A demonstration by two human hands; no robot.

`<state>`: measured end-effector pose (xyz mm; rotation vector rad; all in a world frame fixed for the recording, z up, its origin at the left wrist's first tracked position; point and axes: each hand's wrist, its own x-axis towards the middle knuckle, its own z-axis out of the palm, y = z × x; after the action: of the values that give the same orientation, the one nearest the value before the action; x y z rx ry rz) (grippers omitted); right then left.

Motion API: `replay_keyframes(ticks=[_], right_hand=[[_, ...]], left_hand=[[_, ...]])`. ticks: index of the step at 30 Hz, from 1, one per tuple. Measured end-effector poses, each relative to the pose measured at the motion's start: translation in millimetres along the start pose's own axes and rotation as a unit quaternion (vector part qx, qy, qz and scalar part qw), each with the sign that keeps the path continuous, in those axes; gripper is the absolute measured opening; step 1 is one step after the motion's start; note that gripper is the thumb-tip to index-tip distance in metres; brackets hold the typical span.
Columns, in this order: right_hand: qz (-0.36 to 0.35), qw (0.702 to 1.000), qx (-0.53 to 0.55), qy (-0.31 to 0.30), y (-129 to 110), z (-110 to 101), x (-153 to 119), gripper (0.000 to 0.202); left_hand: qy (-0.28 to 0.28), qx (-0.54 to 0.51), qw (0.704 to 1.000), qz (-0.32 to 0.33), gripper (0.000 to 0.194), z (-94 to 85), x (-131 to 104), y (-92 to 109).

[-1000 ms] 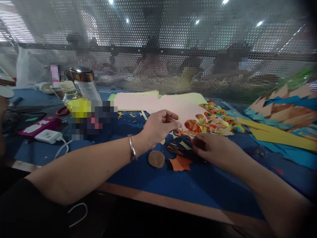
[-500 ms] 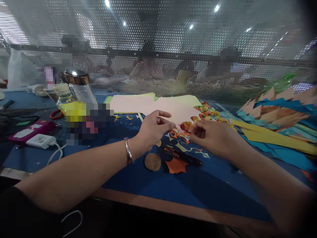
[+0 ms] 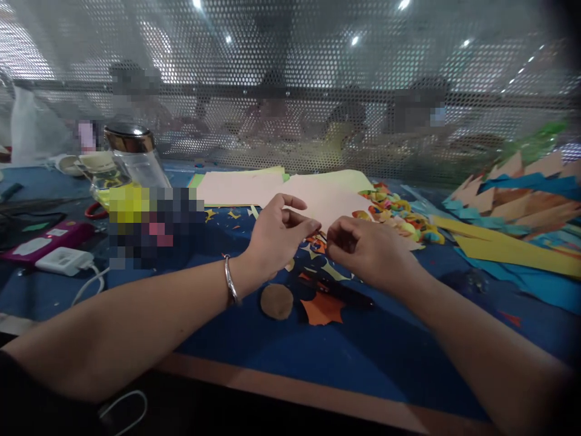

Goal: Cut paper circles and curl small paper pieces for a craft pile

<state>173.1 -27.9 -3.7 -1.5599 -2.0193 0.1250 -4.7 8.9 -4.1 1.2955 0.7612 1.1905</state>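
Note:
My left hand (image 3: pixel 279 233), a silver bangle on its wrist, is closed in a pinch of thumb and fingers above the table. Facing it, my right hand (image 3: pixel 370 242) also pinches, its fingertips almost meeting the left ones. A tiny dark and orange bit shows between them, too small to name. Below lie orange and pale yellow paper scraps (image 3: pixel 329 268). Nearer the front are a round brown disc (image 3: pixel 276 301), a spiky orange paper piece (image 3: pixel 323 309) and a dark, slim tool (image 3: pixel 349 295), partly in shadow.
Pale pink paper sheets (image 3: pixel 240 188) lie behind my hands. Colourful small paper pieces (image 3: pixel 399 215) heap at right, near yellow strips (image 3: pixel 512 245) and pointed folded paper (image 3: pixel 512 194). At left stand a clear bottle (image 3: pixel 140 163), a purple power bank (image 3: pixel 49 242) and a white charger (image 3: pixel 66 259).
My right hand has moved left, from beside the orange paper piece to my left fingertips. My left fingers have drawn closer together. The view has shifted slightly.

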Motion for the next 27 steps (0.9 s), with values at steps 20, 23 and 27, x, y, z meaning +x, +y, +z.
replay_keyframes(ticks=[20,23,27], right_hand=[[-0.017,0.995,0.062,0.071,13,-8,-8,0.019],[-0.032,0.997,0.052,0.055,14,-8,-8,0.018],[-0.056,0.997,0.038,0.036,15,-8,-8,0.017]], left_hand=[[0.033,-0.033,0.998,-0.047,0.032,-1.1,0,-1],[0.021,-0.051,0.993,-0.105,0.026,-0.7,2,-1],[-0.003,-0.061,0.989,-0.135,0.018,0.0,4,-2]])
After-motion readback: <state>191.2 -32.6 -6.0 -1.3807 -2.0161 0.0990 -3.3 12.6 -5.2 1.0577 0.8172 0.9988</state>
